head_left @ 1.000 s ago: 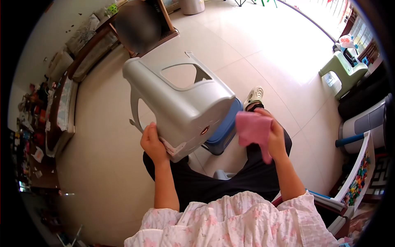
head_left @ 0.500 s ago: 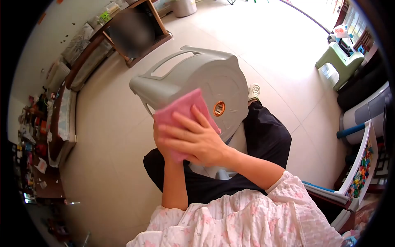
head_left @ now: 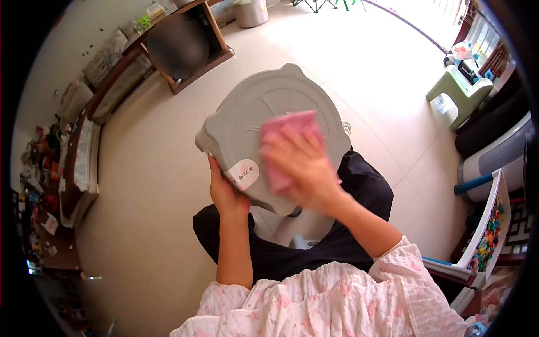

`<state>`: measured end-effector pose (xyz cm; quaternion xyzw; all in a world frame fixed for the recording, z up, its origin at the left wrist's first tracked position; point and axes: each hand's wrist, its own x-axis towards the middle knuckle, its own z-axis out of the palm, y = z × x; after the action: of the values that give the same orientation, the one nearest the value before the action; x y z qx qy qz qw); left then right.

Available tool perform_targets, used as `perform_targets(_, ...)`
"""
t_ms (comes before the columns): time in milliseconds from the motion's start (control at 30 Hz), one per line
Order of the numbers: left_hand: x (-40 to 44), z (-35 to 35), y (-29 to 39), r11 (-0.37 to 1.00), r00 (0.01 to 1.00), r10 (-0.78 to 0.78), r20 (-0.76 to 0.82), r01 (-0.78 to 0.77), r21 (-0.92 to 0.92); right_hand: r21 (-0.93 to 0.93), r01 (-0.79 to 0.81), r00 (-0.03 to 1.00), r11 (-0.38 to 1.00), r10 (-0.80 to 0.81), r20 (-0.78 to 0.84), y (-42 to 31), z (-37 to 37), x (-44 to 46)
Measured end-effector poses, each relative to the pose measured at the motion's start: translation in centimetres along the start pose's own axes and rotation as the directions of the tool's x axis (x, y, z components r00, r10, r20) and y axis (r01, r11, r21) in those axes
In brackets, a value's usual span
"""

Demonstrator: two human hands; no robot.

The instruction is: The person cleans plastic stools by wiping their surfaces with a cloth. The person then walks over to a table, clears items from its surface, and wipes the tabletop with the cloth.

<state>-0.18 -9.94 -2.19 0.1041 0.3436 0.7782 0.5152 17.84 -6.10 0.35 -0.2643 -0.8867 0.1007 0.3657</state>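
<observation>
A grey plastic stool (head_left: 238, 132) is tilted up in front of me between my knees, its broad round face turned towards me. A pale label (head_left: 243, 173) sits near its lower left rim. My left hand (head_left: 229, 194) grips the stool's lower left edge, thumb up along the side and fingers hidden beneath. A folded pink cloth (head_left: 297, 119) lies against the stool's face. My right hand (head_left: 300, 163), slightly blurred, presses the cloth flat there with its fingers over it. The middle of the stool's face is hidden by cloth and hand.
A green stool (head_left: 460, 92) stands at the right, near a grey bin (head_left: 488, 163). A white-edged tray of colourful pieces (head_left: 489, 230) is at the lower right. A wooden bench (head_left: 84, 163) lines the left, and a metal pot (head_left: 251, 12) stands at the back.
The stool has turned so its round face and label show, and the orange-ringed hole is out of sight. My right hand moved right with the cloth; my left hand now shows at the edge.
</observation>
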Motion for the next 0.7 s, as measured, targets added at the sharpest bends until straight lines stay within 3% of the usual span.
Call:
perform_targets(67, 0.0, 0.2, -0.4, 0.999, 0.999, 0.01, 0.037, -0.011, 0.031, 0.116, 0.213, 0.977, 0.97, -0.215, 0.004, -1.8, 1.7, 0.0)
perform_targets(133, -0.7, 0.3, -0.9, 0.996, 0.993, 0.016, 0.118, -0.027, 0.09, 0.167, 0.28, 0.958, 0.945, -0.287, 0.02, -2.2, 1.7, 2.1)
perform_targets(200, -2.3, 2.1, -1.3, 0.909, 0.956, 0.264, 0.124, -0.29, 0.299, 0.103, 0.28, 0.959, 0.955, -0.282, 0.013, -0.8, 0.8, 5.1)
perform_targets(233, -1.4, 1.7, -1.4, 0.992, 0.996, 0.09, -0.018, -0.088, 0.087, 0.039, 0.282, 0.959, 0.959, -0.283, 0.008, 0.3, 0.4, 6.6)
perform_targets(300, -0.8, 0.6, -1.6, 0.992, 0.995, 0.091, -0.033, -0.088, 0.092, -0.062, 0.17, 0.971, 0.983, -0.178, -0.157, 3.6, 0.1, 8.5)
perform_targets(367, -0.8, 0.2, -1.5, 0.993, 0.993, 0.096, -0.071, -0.091, 0.074, -0.164, 0.008, 0.978, 0.986, -0.042, -0.204, 7.4, -0.1, 8.6)
perform_targets(433, -0.6, -0.2, -1.4, 0.996, 0.992, 0.083, -0.091, -0.079, 0.045, -0.099, -0.115, 0.971, 0.988, 0.091, -0.22, 8.9, -0.7, 6.3)
perform_targets(600, 0.0, -1.0, -1.0, 0.997, 0.985, 0.067, -0.16, -0.073, -0.033, -0.135, -0.17, 0.984, 0.976, 0.16, -0.081, 6.5, 0.3, -3.5)
perform_targets(667, -0.1, -0.4, -0.8, 0.997, 0.978, 0.069, -0.197, -0.077, -0.029, 0.019, -0.111, 0.992, 0.994, 0.112, -0.056, 2.8, 1.4, -5.9)
perform_targets(700, -0.1, -0.3, -0.9, 0.997, 0.978, 0.063, -0.198, -0.07, -0.028, -0.013, -0.052, 0.999, 0.999, 0.052, -0.016, 1.1, 1.9, -6.4)
